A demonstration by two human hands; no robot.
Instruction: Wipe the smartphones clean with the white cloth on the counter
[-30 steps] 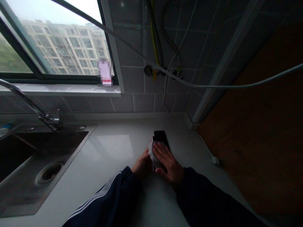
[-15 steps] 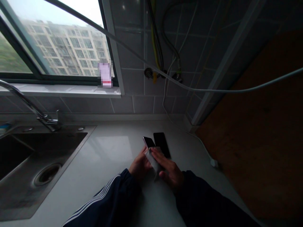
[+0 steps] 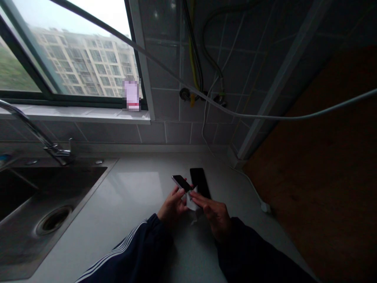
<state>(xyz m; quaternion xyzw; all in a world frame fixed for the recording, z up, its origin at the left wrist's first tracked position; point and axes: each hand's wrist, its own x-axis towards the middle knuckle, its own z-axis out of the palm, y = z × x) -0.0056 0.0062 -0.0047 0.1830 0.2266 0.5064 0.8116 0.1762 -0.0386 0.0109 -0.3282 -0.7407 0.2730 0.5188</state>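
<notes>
My left hand (image 3: 173, 204) is closed around a dark-screened phone (image 3: 181, 182), which tilts up over the counter. A thin white tissue (image 3: 192, 202) lies against the phone's lower part. My right hand (image 3: 215, 214) presses the tissue there with its fingertips, the fingers close together. Part of the phone is hidden under the tissue and fingers. A second black phone (image 3: 199, 181) lies flat on the counter just beyond my hands, its near end partly covered by my right hand.
A steel sink (image 3: 88, 188) with a chrome faucet (image 3: 57, 151) is on the left. A white cable (image 3: 253, 116) hangs across the view. A white plug (image 3: 265, 207) lies at the right of the white counter (image 3: 132, 220), beside a brown wooden panel (image 3: 321, 177).
The held phone has tipped further left and shows more of its screen. My right hand has slid slightly down with the tissue, which is now more bunched.
</notes>
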